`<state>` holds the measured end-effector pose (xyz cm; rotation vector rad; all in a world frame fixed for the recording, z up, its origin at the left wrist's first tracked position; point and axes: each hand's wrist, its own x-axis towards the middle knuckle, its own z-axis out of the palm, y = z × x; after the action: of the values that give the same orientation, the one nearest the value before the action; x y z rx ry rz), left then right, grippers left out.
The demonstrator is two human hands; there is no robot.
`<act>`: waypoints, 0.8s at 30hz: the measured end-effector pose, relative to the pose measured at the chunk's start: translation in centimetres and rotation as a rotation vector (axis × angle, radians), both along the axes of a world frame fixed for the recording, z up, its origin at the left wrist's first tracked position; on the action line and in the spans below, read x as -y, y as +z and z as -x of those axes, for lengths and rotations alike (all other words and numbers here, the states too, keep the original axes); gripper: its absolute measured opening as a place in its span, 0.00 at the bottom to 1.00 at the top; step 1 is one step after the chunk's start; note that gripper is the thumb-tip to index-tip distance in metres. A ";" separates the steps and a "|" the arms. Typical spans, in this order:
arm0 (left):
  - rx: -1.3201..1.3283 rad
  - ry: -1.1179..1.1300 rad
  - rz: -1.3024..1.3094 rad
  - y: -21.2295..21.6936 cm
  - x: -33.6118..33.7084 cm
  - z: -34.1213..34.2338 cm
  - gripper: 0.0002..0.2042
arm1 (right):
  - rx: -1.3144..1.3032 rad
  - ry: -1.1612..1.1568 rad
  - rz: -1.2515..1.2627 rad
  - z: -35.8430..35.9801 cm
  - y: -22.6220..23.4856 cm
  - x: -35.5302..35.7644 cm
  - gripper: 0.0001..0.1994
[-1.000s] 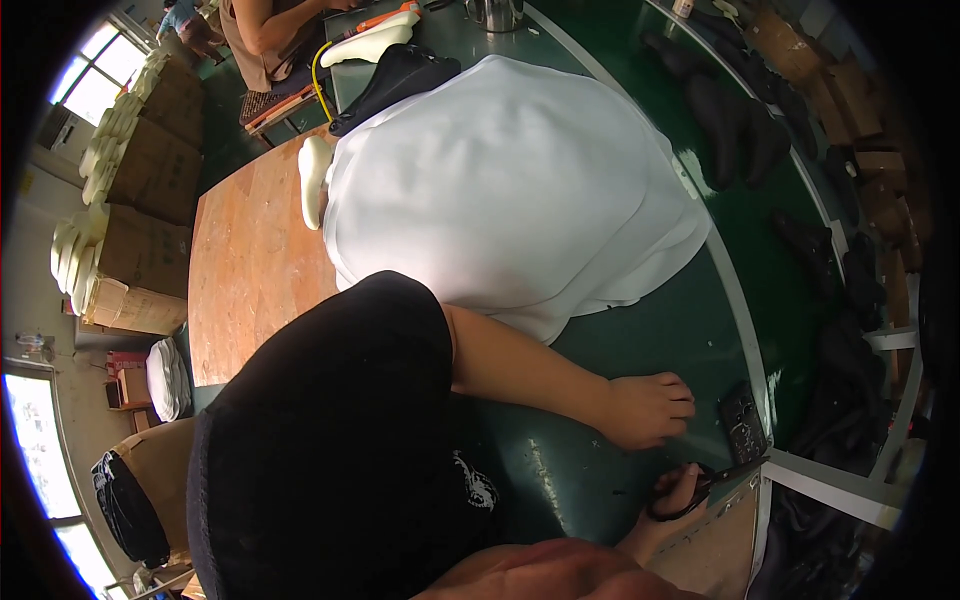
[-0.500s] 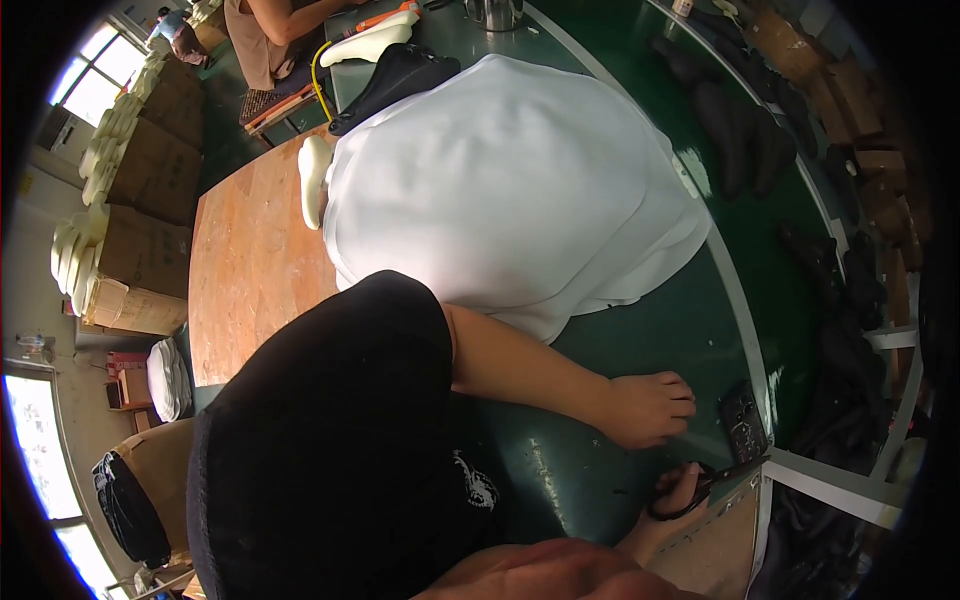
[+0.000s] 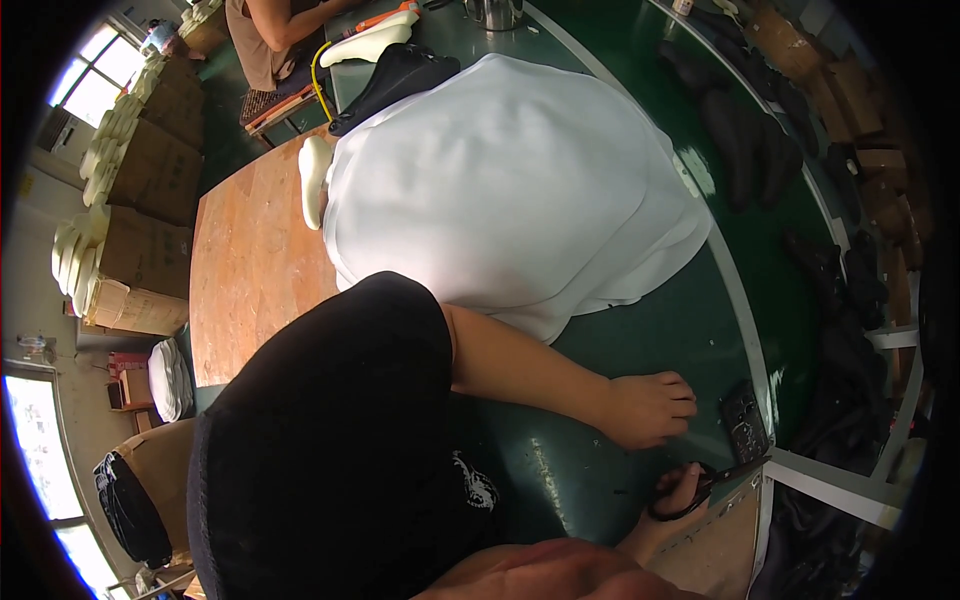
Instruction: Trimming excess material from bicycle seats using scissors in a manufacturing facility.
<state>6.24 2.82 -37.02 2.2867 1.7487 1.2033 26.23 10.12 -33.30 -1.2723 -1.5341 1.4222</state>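
Note:
My left hand (image 3: 648, 411) rests on the dark green tabletop (image 3: 640, 345), with its arm reaching across from a black sleeve. Its fingers are curled, and whatever might be under them is hidden. Just below it, my right hand (image 3: 682, 493) grips a pair of black-handled scissors (image 3: 725, 477), blades pointing right toward the table's corner. Beside the blade tips lies a dark phone-like rectangular object (image 3: 744, 420). A wide stack of white, smooth sheets (image 3: 490, 190) spreads over the table beyond my left forearm.
A pale foam piece (image 3: 313, 182) sits on the wooden board (image 3: 262, 260), left of the sheets. Behind them lie a black cover-like piece (image 3: 395, 85), another pale piece (image 3: 370, 38) and a metal container (image 3: 495, 12). A person (image 3: 272, 40) sits beyond. Cartons (image 3: 150, 240) line the left; dark shapes (image 3: 745, 145) lie right.
Both hands and the scissors stay where they were. Dark shapes on the green surface at the right have shifted slightly nearer, and a distant person at the upper left has moved.

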 end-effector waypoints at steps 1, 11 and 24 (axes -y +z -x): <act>0.000 0.001 -0.001 0.0 0.0 0.0 0.17 | 0.005 -0.004 -0.003 0.1 0.1 0.1 0.13; -0.005 0.001 -0.001 0.1 0.1 0.0 0.17 | 0.015 0.004 0.001 -0.1 0.1 0.1 0.13; 0.008 -0.006 0.006 0.1 0.1 0.0 0.17 | 0.009 0.010 -0.029 -0.2 -0.2 -0.1 0.13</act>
<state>6.24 2.70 -36.92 2.2789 1.7398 1.2033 26.43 10.20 -33.54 -1.2573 -1.5634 1.3969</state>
